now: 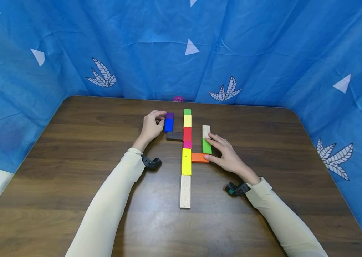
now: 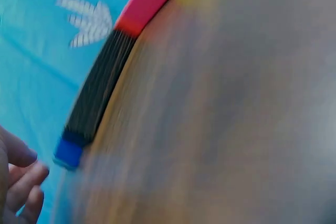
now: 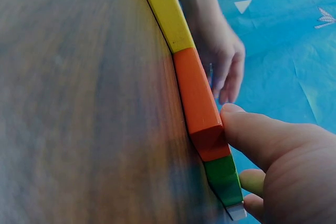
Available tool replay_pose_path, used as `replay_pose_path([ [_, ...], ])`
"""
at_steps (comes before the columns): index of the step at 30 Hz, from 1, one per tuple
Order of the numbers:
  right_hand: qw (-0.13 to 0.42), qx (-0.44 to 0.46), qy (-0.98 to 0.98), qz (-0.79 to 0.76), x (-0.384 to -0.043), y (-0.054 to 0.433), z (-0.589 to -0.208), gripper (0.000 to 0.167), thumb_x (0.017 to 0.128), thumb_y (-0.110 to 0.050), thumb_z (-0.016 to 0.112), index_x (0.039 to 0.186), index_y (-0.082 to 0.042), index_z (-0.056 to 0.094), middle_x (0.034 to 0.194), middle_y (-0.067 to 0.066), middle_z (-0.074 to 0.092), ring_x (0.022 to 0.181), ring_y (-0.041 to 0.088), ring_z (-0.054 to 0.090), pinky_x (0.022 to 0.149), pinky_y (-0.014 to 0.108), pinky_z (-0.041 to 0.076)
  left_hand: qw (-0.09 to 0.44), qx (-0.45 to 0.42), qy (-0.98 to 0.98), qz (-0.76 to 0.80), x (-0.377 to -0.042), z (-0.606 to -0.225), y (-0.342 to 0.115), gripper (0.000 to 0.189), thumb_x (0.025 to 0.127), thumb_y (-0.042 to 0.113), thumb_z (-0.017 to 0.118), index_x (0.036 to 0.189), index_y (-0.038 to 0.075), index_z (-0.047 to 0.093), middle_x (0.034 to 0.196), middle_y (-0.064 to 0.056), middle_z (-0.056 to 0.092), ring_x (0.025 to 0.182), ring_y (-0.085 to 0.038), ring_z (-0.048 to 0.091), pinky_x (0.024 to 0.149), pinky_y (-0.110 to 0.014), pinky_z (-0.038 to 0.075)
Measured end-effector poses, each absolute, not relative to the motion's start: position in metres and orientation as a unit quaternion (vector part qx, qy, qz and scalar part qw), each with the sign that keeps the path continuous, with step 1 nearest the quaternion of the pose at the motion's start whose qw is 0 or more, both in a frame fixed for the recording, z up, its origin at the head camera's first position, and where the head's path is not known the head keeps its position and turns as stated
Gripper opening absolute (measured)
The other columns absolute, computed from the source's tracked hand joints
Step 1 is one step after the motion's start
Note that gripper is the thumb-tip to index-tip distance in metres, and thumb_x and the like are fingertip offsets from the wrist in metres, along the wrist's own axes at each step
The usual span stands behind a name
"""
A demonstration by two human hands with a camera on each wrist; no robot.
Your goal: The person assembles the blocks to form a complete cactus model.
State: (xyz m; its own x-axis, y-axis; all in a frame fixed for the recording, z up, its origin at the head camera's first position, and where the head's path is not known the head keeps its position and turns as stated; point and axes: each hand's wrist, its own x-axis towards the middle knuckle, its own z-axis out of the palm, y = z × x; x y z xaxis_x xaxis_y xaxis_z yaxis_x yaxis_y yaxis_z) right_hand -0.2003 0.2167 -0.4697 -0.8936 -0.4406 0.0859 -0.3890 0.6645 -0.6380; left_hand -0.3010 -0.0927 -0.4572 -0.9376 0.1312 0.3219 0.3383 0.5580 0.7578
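Observation:
My left hand is at the outer side of a purple block and a blue block, fingertips right at the purple one. In the left wrist view, its thumb and loosely bent fingers lie beside the blue block's end. My right hand is spread, its thumb at the end of an orange block. Its other fingertips lie along a green block and a plain wooden block. The right wrist view shows the thumb touching the orange block's edge.
Between the hands runs a line of blocks: green, pale yellow, red, pink, yellow and plain wood. A black block joins its left side. A blue curtain hangs behind the wooden table.

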Motion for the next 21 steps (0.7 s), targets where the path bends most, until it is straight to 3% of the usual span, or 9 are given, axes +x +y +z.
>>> replay_pose_path([
  [4,0.039,-0.225,0.912,-0.341,-0.201,0.216,-0.469,0.068,0.09,-0.032,0.07,0.149,-0.012,0.042,0.161,0.009,0.026,0.15,0.035,0.017,0.119,0.06,0.007,0.133,-0.162,-0.895,-0.395,-0.282,-0.446,-0.09,0.037,0.091,0.007,0.059,0.127,-0.003,0.062,0.129,-0.019,0.059,0.119,-0.034,0.056,0.102,-0.049,0.043],
  [8,0.039,-0.224,0.912,-0.341,-0.202,0.218,-0.468,0.068,0.09,-0.031,0.07,0.149,-0.011,0.042,0.161,0.009,0.027,0.15,0.035,0.017,0.119,0.06,0.007,0.129,-0.174,-0.917,-0.336,-0.26,-0.439,-0.09,0.046,0.095,0.021,0.058,0.135,-0.001,0.055,0.144,-0.02,0.048,0.135,-0.037,0.042,0.104,-0.055,0.036],
  [13,0.04,-0.22,0.911,-0.346,-0.203,0.22,-0.469,0.069,0.09,-0.031,0.07,0.149,-0.012,0.041,0.161,0.009,0.026,0.15,0.035,0.018,0.118,0.062,0.008,0.121,-0.167,-0.934,-0.292,-0.237,-0.438,-0.099,0.056,0.097,0.033,0.054,0.142,0.0,0.048,0.154,-0.02,0.036,0.144,-0.04,0.03,0.108,-0.062,0.029],
  [19,0.045,-0.196,0.915,-0.351,-0.199,0.227,-0.463,0.071,0.091,-0.035,0.069,0.151,-0.014,0.038,0.162,0.009,0.022,0.147,0.037,0.024,0.111,0.066,0.026,0.092,-0.122,-0.961,-0.228,-0.213,-0.438,-0.127,0.067,0.099,0.043,0.049,0.151,0.005,0.034,0.161,-0.018,0.021,0.149,-0.042,0.013,0.112,-0.069,0.015],
  [21,0.036,-0.185,0.923,-0.335,-0.198,0.233,-0.46,0.072,0.091,-0.037,0.068,0.151,-0.013,0.037,0.163,0.011,0.021,0.147,0.038,0.022,0.112,0.067,0.023,0.08,-0.103,-0.969,-0.211,-0.206,-0.438,-0.14,0.071,0.098,0.047,0.048,0.154,0.007,0.029,0.163,-0.018,0.017,0.15,-0.043,0.008,0.111,-0.071,0.011],
])
